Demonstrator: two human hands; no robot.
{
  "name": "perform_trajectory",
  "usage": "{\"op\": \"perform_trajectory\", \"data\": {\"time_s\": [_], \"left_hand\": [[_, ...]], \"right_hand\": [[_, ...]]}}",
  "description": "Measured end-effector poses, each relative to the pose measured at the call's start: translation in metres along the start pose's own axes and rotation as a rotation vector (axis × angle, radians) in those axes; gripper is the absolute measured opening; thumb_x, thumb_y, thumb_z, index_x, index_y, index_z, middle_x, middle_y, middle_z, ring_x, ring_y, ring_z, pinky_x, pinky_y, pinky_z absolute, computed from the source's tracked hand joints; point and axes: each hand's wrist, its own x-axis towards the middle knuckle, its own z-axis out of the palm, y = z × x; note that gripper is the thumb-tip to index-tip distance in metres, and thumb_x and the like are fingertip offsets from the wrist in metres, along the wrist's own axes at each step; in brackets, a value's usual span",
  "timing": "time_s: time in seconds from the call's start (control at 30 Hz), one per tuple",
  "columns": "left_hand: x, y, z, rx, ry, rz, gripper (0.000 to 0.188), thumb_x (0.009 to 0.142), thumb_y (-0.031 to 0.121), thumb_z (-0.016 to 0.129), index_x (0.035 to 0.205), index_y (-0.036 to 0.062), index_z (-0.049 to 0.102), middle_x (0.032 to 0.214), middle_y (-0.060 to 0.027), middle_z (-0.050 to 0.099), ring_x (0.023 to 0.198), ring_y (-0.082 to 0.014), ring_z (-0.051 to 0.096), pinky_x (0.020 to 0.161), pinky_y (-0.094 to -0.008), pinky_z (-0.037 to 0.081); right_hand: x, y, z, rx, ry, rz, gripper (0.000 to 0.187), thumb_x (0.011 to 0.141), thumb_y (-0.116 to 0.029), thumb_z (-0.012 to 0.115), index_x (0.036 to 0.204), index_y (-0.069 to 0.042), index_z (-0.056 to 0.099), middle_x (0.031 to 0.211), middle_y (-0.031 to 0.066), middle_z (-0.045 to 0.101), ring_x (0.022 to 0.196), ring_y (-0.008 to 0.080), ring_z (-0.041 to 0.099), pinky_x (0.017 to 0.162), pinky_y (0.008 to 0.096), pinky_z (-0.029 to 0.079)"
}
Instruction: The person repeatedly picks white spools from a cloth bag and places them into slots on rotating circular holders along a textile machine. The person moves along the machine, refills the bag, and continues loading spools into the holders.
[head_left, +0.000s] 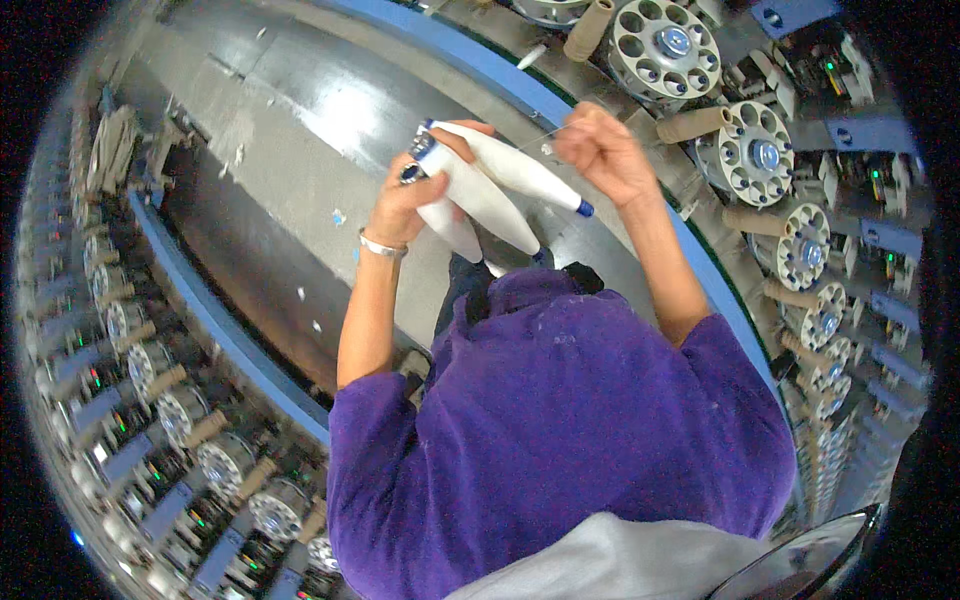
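My left hand [400, 195], with a bracelet at the wrist, is closed around the blue upper ends of a bundle of white yarn bobbins [482, 200]. At least 3 of them show, slanting down to the right from my fingers. The rightmost bobbin [520, 172] ends in a blue tip and lies apart from the others at its lower end. To the right, my right hand [608, 155] is raised with its fingers pinched together and slightly blurred. A thin yarn [548, 137] runs between the rightmost bobbin and those fingers.
On my right stands a row of winding machines with round bobbin magazines [757, 154] and brown tubes [694, 124], behind a blue rail [500, 82]. A similar row with another blue rail [235, 322] runs along my left. Scraps of fluff lie on the grey floor [295, 215].
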Motion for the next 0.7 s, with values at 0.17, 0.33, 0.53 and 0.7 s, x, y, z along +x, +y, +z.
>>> {"op": "perform_trajectory", "data": {"time_s": [0.17,0.33,0.53,0.7], "left_hand": [[0.049,0.016,-0.047,-0.081,-0.059,-0.08,0.038,0.079,0.032,0.07,0.104,0.0051,0.06,0.137,-0.017,0.048,0.085,-0.018,0.063,0.057,-0.0262,0.052],[0.113,-0.002,-0.039,-0.077,-0.292,-0.272,0.033,0.087,0.028,0.066,0.108,0.0037,0.059,0.132,-0.0153,0.054,0.084,-0.0172,0.062,0.059,-0.0279,0.052],[0.174,-0.015,-0.04,-0.044,0.007,-0.325,0.028,0.096,0.029,0.057,0.109,0.0048,0.057,0.105,-0.0146,0.067,0.081,-0.0176,0.063,0.058,-0.0291,0.052],[0.211,-0.032,-0.019,-0.01,0.179,-0.313,0.036,0.093,0.031,0.063,0.116,0.0045,0.054,0.11,-0.0164,0.065,0.08,-0.0174,0.061,0.06,-0.0294,0.05]], "right_hand": [[-0.005,-0.016,-0.01,-0.782,0.341,-0.114,0.006,0.094,-0.014,0.056,0.097,-0.01,0.057,0.095,0.0013,0.06,0.083,0.0042,0.054,0.055,0.0234,0.04],[-0.01,0.023,0.003,-1.025,0.287,-0.02,0.03,0.092,-0.031,0.064,0.104,-0.004,0.065,0.071,-0.0026,0.057,0.061,0.0058,0.048,0.053,0.0243,0.038],[-0.072,-0.064,-0.048,-0.518,1.126,-0.317,0.047,0.095,-0.05,0.054,0.111,-0.006,0.061,0.058,-0.0089,0.044,0.044,0.0012,0.035,0.037,0.0208,0.025],[-0.108,-0.2,-0.149,-0.353,1.124,-0.386,0.04,0.09,-0.042,0.066,0.102,-0.005,0.057,0.061,-0.0058,0.049,0.05,0.0031,0.048,0.039,0.0151,0.034]]}}
